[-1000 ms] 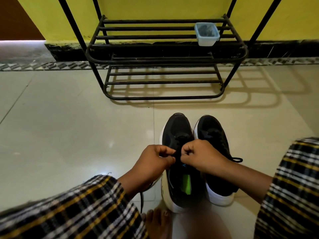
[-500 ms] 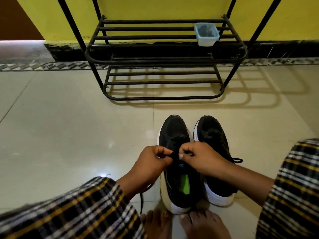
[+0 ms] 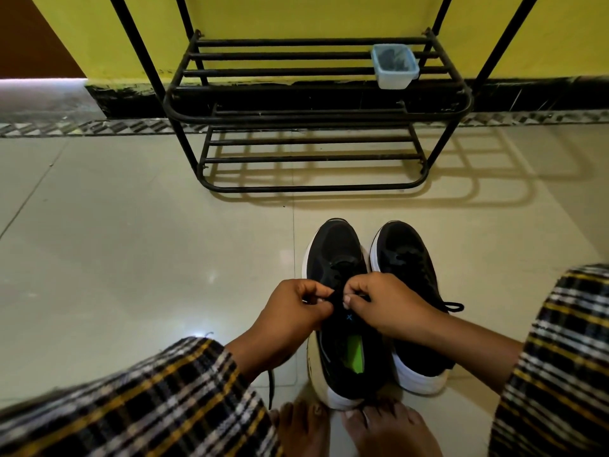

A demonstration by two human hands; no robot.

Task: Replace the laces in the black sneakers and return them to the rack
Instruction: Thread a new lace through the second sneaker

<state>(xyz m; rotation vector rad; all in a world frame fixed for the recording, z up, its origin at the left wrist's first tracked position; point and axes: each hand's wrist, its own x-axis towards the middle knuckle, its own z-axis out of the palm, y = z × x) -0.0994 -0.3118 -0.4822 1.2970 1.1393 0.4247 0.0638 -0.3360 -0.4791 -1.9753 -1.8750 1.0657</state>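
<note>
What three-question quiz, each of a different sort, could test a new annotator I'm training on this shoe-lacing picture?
1. True or false: both sneakers stand on the rack.
2. Which sneaker are the hands working on? A) left sneaker B) right sneaker
3. Fill in: the pale blue container sits on the rack's ____ shelf.

Key:
1. False; they stand on the tiled floor.
2. A; the left hand and the right hand pinch its black lace.
3. Upper.
</note>
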